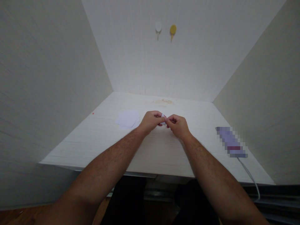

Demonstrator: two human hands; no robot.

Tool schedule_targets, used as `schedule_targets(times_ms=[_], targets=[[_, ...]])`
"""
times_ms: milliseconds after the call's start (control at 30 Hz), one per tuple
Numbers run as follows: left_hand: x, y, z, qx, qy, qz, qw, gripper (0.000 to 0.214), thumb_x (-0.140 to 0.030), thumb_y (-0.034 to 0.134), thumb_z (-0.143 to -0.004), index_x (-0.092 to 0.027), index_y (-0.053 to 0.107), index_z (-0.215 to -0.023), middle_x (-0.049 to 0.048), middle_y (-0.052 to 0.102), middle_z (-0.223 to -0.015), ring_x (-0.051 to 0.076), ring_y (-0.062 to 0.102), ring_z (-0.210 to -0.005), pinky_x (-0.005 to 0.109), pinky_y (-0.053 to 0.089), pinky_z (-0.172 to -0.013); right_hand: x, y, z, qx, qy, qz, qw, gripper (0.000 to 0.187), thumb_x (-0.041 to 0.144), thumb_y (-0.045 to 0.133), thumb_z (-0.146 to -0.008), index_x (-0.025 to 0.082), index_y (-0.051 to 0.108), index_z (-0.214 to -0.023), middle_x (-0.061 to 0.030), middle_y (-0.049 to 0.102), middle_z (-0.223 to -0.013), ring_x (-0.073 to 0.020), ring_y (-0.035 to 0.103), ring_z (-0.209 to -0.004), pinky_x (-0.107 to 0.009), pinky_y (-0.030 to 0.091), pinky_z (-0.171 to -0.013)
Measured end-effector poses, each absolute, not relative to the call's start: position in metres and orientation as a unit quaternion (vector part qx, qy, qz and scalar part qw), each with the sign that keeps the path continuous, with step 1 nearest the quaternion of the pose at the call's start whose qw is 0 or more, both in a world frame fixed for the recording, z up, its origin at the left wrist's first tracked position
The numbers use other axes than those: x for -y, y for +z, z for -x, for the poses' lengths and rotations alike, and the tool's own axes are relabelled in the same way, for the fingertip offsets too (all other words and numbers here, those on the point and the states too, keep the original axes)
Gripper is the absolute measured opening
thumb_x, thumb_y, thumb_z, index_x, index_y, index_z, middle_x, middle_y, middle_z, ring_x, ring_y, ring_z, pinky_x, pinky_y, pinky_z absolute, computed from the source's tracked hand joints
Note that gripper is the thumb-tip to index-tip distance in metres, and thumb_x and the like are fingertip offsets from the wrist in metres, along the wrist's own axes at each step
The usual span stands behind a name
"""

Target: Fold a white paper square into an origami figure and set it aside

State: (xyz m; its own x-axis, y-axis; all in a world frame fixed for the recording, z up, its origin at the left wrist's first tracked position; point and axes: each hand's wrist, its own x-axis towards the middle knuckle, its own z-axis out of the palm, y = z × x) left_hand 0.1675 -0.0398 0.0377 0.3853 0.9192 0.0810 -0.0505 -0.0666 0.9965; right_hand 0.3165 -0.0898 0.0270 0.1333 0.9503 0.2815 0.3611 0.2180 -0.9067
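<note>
Over the middle of the white desk, my left hand (152, 121) and my right hand (178, 125) meet with their fingertips close together. Between them is a small piece of white paper (163, 115), mostly covered by the fingers, so its full shape is hidden. The left thumb and fingers pinch it from one side. From the other side, the right thumb and forefinger close on its edge. To the left of my left hand lies a loose, overlapping pile of white paper sheets (127, 118), touched by neither hand.
A blurred-out flat device (231, 142) rests at the desk's right side, its white cable (249, 173) hanging over the front edge. Walls enclose the desk (161, 153) at left, back and right. A white hook (158, 27) and a yellow hook (172, 29) are on the back wall.
</note>
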Motion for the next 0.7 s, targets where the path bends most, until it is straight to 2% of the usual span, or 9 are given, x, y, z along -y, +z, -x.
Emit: schedule_targets(times_ms=[133, 300, 533, 700], targets=[[0.0404, 0.0376, -0.1687, -0.38, 0.421, -0.587, 0.578, 0.018, -0.028, 0.075, -0.061, -0.014, 0.065, -0.066, 0.0006, 0.061, -0.065, 0.01, 0.054, -0.058, 0.027, 0.047, -0.058, 0.0906, 0.0287, -0.3156, 0.6, 0.294, 0.546, 0.505, 0.038, 0.053, 0.067, -0.077, 0.017, 0.061, -0.066, -0.0002, 0.059, -0.053, -0.0086, 0.046, -0.045, -0.022, 0.033, -0.044], [0.0394, 0.0363, -0.1689, -0.386, 0.442, -0.621, 0.52, 0.019, -0.029, 0.073, -0.062, -0.015, 0.061, -0.06, -0.0025, 0.056, -0.057, 0.008, 0.047, -0.056, 0.024, 0.036, -0.056, 0.0899, 0.03, -0.3173, 0.606, 0.313, 0.541, 0.492, 0.035, 0.05, 0.067, -0.077, 0.017, 0.06, -0.066, 0.0013, 0.057, -0.05, -0.0083, 0.044, -0.044, -0.022, 0.03, -0.042], [0.0407, 0.0376, -0.1682, -0.386, 0.427, -0.636, 0.514, 0.023, -0.035, 0.071, -0.065, -0.016, 0.06, -0.058, -0.0034, 0.053, -0.052, 0.009, 0.044, -0.052, 0.024, 0.033, -0.053, 0.0883, 0.0282, -0.3187, 0.602, 0.339, 0.537, 0.484, 0.022, 0.036, 0.065, -0.076, 0.017, 0.06, -0.067, 0.0031, 0.055, -0.049, -0.0078, 0.044, -0.043, -0.021, 0.03, -0.043], [0.0432, 0.0408, -0.1678, -0.399, 0.411, -0.668, 0.475, 0.024, -0.037, 0.066, -0.071, -0.015, 0.066, -0.062, -0.0031, 0.052, -0.05, 0.009, 0.043, -0.05, 0.025, 0.034, -0.054, 0.0882, 0.0272, -0.3177, 0.588, 0.346, 0.544, 0.488, 0.016, 0.032, 0.064, -0.072, 0.017, 0.059, -0.066, 0.0041, 0.054, -0.049, -0.0076, 0.044, -0.043, -0.021, 0.03, -0.043]])
